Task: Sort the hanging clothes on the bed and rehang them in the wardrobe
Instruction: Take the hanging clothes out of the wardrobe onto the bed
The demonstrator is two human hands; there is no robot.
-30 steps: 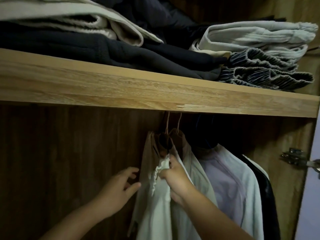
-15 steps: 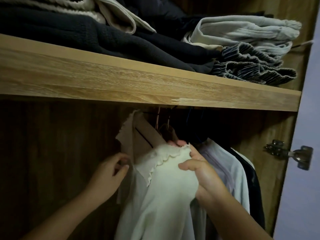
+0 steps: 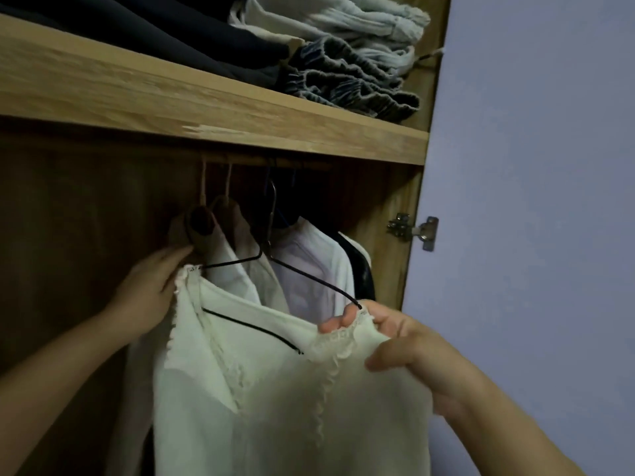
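Under the wooden shelf [image 3: 206, 108], the white top [image 3: 275, 389] hangs on a black wire hanger [image 3: 271, 255] among other hanging clothes [image 3: 309, 269]. Right hand [image 3: 405, 341] pinches its lace shoulder, apparently seating it; left hand [image 3: 147, 290] rests loosely at the opposite shoulder, steadying.

Head view, close, angled upward into wardrobe [image 3: 206, 108], under shelf

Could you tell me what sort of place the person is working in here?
Most likely the inside of a bedroom wardrobe: a wooden shelf holds folded clothes, garments hang on hangers beneath it, including a white top on a black wire hanger, and a door hinge shows at the right.
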